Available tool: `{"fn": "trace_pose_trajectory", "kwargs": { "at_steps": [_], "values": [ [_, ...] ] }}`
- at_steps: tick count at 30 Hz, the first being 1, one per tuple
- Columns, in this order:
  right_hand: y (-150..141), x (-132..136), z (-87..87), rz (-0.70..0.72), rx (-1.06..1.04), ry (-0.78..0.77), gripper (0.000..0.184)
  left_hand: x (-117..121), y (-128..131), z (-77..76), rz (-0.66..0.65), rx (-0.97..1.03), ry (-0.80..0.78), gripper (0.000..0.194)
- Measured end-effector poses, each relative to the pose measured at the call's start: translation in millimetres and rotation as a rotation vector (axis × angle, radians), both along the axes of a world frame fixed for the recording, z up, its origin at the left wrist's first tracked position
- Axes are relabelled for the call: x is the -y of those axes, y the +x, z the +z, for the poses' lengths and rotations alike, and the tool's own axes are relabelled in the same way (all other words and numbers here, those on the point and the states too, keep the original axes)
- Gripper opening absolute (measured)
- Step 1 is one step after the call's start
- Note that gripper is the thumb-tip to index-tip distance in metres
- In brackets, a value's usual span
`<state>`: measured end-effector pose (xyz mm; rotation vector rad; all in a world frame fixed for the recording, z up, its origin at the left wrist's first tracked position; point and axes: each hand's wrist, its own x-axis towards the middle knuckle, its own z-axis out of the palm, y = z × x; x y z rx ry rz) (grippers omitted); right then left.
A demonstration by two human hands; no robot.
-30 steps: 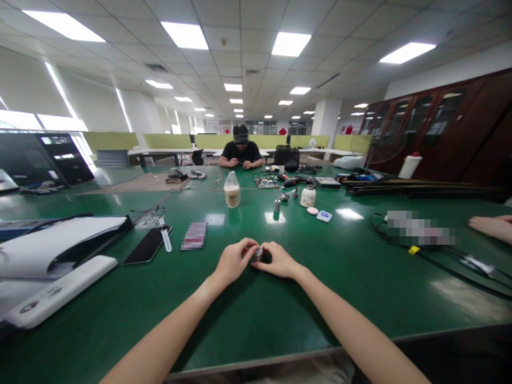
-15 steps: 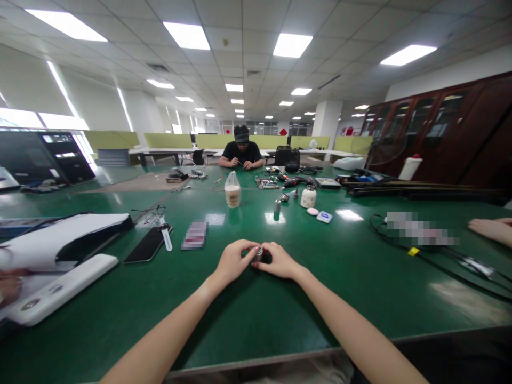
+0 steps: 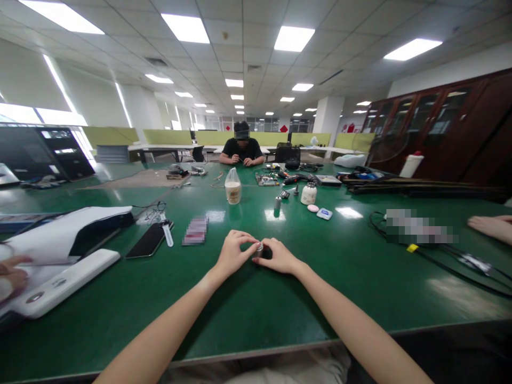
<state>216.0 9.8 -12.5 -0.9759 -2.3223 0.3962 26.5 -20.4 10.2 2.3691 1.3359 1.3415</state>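
Note:
A small silver-grey metal cylinder (image 3: 259, 250) stands upright on the green table between my hands, its exact kind too small to tell. My left hand (image 3: 236, 252) is curled, its thumb and fingertips meeting at the cylinder's upper left side. On the other side, my right hand (image 3: 279, 256) bends its thumb and fingers around the cylinder's right side. The fingertips hide part of it. Farther off on the table, a similar grey cylinder (image 3: 277, 202) stands upright by itself.
Beyond it are a bagged cup (image 3: 233, 191), a white jar (image 3: 309, 194), a pink disc (image 3: 312, 208) and a small case (image 3: 324, 214). At left lie a phone (image 3: 146, 241) and a white device (image 3: 72, 282). Cables (image 3: 432, 261) and another person's hand (image 3: 490, 226) are at right.
My left hand's fingers have lifted slightly and spread a little from the thumb. The cylinder stays between my hands. At far left another person's hand has shifted over the papers.

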Motion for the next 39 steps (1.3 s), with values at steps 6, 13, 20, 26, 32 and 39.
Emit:
{"fn": "trace_pose_trajectory", "kwargs": {
  "at_steps": [6, 13, 20, 26, 32, 39],
  "values": [
    [-1, 0, 0.3, 0.001, -0.008, -0.008, 0.034, 1, 3, 2.7, 0.020, 0.028, 0.030, 0.019],
    [0, 2, 3.6, -0.005, 0.017, -0.016, 0.034, -14, -20, -4.3, 0.254, 0.007, 0.009, 0.026],
    [0, 2, 4.1, 0.004, 0.022, -0.016, 0.034, -32, -50, -26.7, 0.296, -0.218, -0.112, 0.026],
    [-1, 2, 3.1, 0.005, 0.021, -0.004, 0.034, -27, -42, -26.9, 0.377, -0.258, -0.105, 0.028],
    [0, 4, 4.8, 0.010, 0.014, -0.012, 0.033, -27, -37, -23.0, 0.320, -0.137, -0.130, 0.023],
    [1, 2, 2.9, 0.009, 0.014, -0.015, 0.034, -11, -16, 1.2, -0.036, 0.049, -0.206, 0.029]
  ]
}}
